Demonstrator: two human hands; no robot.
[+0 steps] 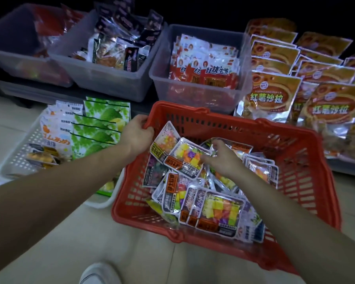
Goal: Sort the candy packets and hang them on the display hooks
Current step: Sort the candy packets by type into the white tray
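A red plastic basket point(295, 160) sits on the floor in front of me, filled with several candy packets. My left hand point(136, 135) grips the basket's far left rim. My right hand point(222, 157) reaches into the basket, its fingers curled on the edge of a clear packet of multicoloured candy cubes point(188, 159). Another packet of coloured cubes point(221, 214) lies near the front of the basket. No display hooks are in view.
A white perforated tray point(19, 158) at left holds green packets point(98, 128) and orange-print packets. Behind stand clear bins: one with red packets point(205, 72), one with dark packets point(119, 48), one at far left. Orange pouches point(275, 93) stand at right. My white shoe point(99, 273) is below.
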